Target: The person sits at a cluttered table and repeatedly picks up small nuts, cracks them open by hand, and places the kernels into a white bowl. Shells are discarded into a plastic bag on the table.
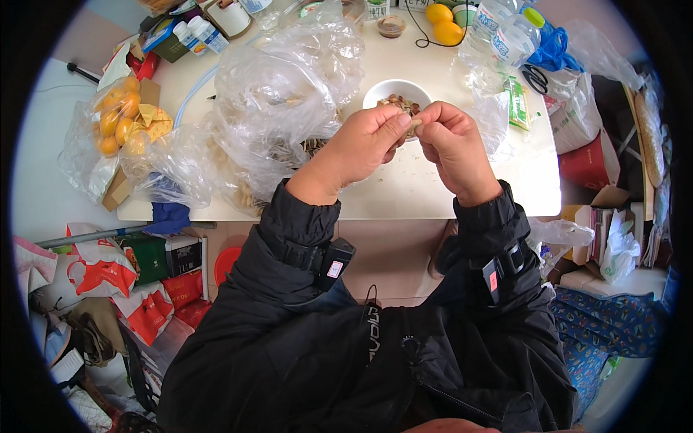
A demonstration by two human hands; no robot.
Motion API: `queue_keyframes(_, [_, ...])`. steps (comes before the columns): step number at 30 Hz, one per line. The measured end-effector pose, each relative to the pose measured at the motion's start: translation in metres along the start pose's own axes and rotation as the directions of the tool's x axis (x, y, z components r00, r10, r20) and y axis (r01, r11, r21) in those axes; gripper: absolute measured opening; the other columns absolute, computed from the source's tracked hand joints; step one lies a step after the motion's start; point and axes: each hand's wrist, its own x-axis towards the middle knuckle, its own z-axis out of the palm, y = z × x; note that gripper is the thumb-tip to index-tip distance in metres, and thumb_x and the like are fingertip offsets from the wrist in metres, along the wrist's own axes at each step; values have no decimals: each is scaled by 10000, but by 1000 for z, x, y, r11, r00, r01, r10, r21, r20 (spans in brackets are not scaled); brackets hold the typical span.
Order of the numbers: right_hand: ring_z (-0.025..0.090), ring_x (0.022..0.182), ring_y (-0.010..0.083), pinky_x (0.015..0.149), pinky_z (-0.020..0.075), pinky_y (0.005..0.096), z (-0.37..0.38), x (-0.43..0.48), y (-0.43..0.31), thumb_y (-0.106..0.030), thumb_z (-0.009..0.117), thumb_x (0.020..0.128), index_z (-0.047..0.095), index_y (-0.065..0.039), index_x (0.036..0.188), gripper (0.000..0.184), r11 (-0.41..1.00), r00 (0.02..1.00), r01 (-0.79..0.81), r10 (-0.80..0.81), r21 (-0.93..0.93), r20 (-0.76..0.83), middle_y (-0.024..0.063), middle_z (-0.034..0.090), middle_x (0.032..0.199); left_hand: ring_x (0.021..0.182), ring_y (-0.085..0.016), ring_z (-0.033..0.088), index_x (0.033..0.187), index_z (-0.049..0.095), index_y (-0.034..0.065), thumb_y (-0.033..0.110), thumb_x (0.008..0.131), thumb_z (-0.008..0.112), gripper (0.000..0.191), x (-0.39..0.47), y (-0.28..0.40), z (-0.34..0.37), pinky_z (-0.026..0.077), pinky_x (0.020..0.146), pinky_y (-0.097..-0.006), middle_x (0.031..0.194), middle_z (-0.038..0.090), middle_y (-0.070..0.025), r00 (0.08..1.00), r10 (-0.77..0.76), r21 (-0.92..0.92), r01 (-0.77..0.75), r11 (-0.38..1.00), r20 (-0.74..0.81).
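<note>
Both of my hands meet over the near rim of a white bowl (372,93) that holds reddish-brown nuts and paler bits. My left hand (368,138) and my right hand (452,143) pinch a small pale piece (415,124) between their fingertips; it looks like a peanut in its shell, partly hidden by the fingers. Left of the bowl lie large clear plastic bags (270,92). Dark striped seeds (312,146), which look like sunflower seeds, show beside my left wrist. Small crumbs are scattered on the white table (400,189) below my hands.
Water bottles (514,40) and black-handled scissors (535,79) are at the back right, near a green packet (517,103). A sauce cup (391,26) and yellow fruits (446,32) stand behind the bowl. Bagged oranges (116,113) lie at the far left.
</note>
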Motion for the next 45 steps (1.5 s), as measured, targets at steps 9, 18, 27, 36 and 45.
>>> queue_keyframes(9, [393,532,19,462,307,183,0,1,6,16,585,820,578,-40,815,57,995,999,49,-48,90,-12,-36,538,691,551,-48,328,779,481,71,269,996,468,294,1,-2,5,294,480,-197,684,411,32,999,27,-141,-23,990,24])
queue_keyframes(18, [358,510,33,458,285,188,4,1,9,0,513,844,556,-41,834,60,988,999,36,-37,152,-1,-28,512,678,500,-46,316,760,454,92,268,998,437,296,-1,2,9,252,439,-190,654,402,31,998,-52,-359,58,932,28])
queue_keyframes(27, [349,552,73,469,279,208,8,3,2,-76,401,866,516,-73,876,116,937,998,-69,61,342,35,16,489,757,471,-43,294,762,437,142,309,1005,389,299,3,-1,-3,226,412,-189,626,370,65,954,-193,-655,299,694,230])
queue_keyframes(36, [377,547,17,479,287,165,7,5,11,-183,628,919,562,-52,898,149,993,998,55,-59,103,34,-32,542,710,483,-40,325,754,453,124,307,993,429,302,0,3,-1,243,422,-189,611,373,70,953,-249,-533,302,790,172])
queue_keyframes(45, [419,571,27,504,344,171,6,6,10,-144,600,932,583,-15,920,131,999,999,48,-48,-15,-6,-11,584,745,601,-33,357,826,505,63,270,986,443,270,4,-11,6,308,496,-177,751,473,22,981,154,109,-141,984,-119])
